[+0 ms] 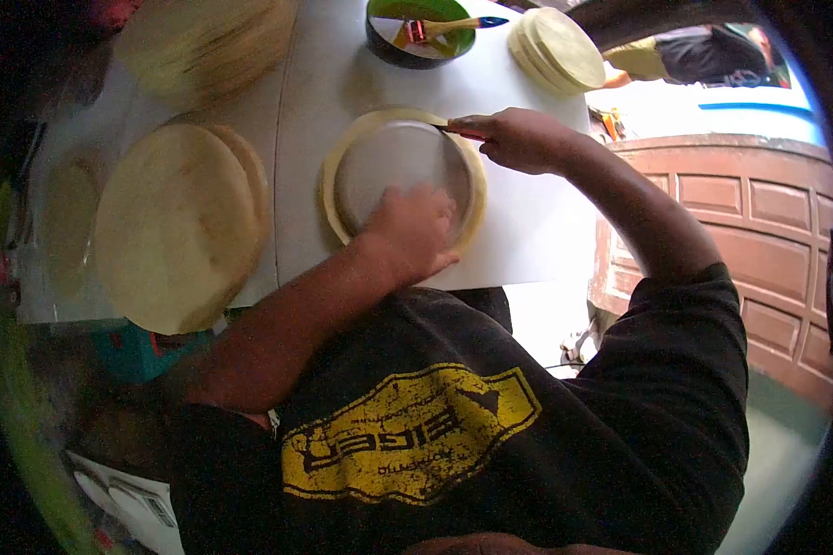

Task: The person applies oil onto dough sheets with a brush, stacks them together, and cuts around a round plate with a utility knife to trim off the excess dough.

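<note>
A pale round sheet (331,190) lies on the white table, with a smaller round plate or lid (389,162) on top of it, leaving a ring of the sheet showing. My left hand (412,227), somewhat blurred, rests on the lower part of the plate; its fingers are smeared by motion. At the upper right edge of the plate, my right hand (518,139) is closed round the red handle of a thin knife-like tool (463,132). The tool's dark tip touches the plate's rim.
Large round pale sheets (176,222) are stacked at the left, more (204,46) behind them. A dark green bowl (421,60) holds a brush (453,26). Smaller round sheets (565,51) sit at the table's (528,231) back right. Another person (713,55) is beyond.
</note>
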Available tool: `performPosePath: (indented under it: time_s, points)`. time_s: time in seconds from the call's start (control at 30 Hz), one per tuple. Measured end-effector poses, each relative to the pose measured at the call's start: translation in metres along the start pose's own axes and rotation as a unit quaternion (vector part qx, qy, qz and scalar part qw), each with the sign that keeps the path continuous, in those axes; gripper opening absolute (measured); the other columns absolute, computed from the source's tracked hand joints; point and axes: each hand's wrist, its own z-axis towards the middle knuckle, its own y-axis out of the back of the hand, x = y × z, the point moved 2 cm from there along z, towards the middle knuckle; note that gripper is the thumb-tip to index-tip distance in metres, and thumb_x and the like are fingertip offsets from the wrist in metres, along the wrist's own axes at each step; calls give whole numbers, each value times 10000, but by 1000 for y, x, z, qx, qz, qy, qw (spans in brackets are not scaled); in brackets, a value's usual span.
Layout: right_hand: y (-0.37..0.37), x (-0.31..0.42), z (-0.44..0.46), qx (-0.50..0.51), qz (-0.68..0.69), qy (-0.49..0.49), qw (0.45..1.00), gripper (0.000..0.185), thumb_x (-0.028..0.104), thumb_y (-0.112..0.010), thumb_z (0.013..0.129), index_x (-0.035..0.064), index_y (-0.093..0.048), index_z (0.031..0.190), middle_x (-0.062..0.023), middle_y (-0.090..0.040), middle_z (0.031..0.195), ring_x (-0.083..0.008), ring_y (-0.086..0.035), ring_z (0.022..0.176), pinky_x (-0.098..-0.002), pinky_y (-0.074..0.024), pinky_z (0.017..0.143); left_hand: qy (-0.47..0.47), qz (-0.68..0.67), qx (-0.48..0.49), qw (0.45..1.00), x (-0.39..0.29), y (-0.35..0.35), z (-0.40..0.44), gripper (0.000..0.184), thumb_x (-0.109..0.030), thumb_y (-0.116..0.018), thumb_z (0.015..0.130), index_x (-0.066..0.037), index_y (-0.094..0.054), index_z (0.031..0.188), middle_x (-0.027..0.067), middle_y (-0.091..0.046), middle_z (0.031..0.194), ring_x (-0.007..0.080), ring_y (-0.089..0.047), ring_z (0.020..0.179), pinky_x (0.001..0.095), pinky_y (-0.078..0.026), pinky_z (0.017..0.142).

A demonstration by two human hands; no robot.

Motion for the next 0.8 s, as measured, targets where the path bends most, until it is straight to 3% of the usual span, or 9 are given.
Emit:
performPosePath:
  time_s: [0.07,0.17,0.27,0.4,0.47,0.53,0.6,0.7,0.8]
  points:
    - [-25,-11,-13,-40,49,24,998,526,120,-562,855,179,-469,1369,-230,-657,977,-419,-641,834,-508,-506,759,-7,2,1,1000,-2,-4,0,654,-526,-655,776,-4,-599,1168,121,-581,1122,287,-542,1056,434,-472,879]
    - [-30,7,-39,-29,108,-57,992,518,108,-582,858,122,-459,1361,-227,-649,1053,-418,-638,897,-497,-506,801,-18,11,-63,998,4,-8,-1,609,-498,-653,771,-12,-615,1137,115,-594,1095,291,-550,1044,426,-477,876]
    - [-46,16,-58,-45,144,-98,984,547,88,-571,863,143,-438,1391,-228,-639,1110,-399,-638,957,-457,-505,867,-49,10,-52,997,12,-8,7,505,-405,-642,780,-39,-630,1127,117,-606,1083,295,-567,1029,425,-487,874]
    - [-62,37,-74,-29,200,-178,963,576,49,-554,833,81,-410,1390,-238,-598,1190,-402,-599,1057,-447,-452,968,-68,33,-32,997,20,1,14,363,-260,-599,801,-90,-653,1117,133,-624,1036,303,-589,1016,420,-503,881]
    - [-62,49,-76,-8,201,-212,956,617,20,-536,818,77,-365,1408,-260,-607,1144,-400,-641,955,-446,-530,836,-94,36,-44,994,26,6,15,336,-224,-585,806,-107,-661,1112,134,-628,1025,304,-594,1020,417,-506,883]
    - [-60,64,-82,-1,292,-238,926,518,22,-525,845,4,-335,1326,-290,-618,875,-322,-646,560,-411,-504,413,-122,46,-50,990,29,7,19,285,-222,-571,847,-97,-667,1084,131,-634,1028,316,-605,1016,423,-513,878]
    - [-58,79,-83,10,311,-273,910,629,-21,-502,807,27,-310,1404,-258,-622,958,-298,-665,660,-358,-529,440,-120,35,-32,992,32,7,23,276,-240,-566,868,-83,-667,1071,138,-632,1045,326,-607,1018,436,-513,871]
    - [-61,92,-85,45,382,-323,864,587,-13,-489,825,-5,-299,1380,-187,-607,806,-202,-625,550,-300,-510,399,-80,-23,17,996,29,21,23,290,-280,-552,904,-54,-669,1043,157,-630,1064,351,-612,1009,462,-508,865]
    - [-60,99,-89,70,416,-344,839,551,-5,-499,820,-26,-324,1342,-182,-607,799,-206,-622,547,-315,-513,405,-40,-85,55,994,23,36,25,322,-311,-540,916,-32,-672,1008,178,-633,1051,376,-615,992,475,-499,873]
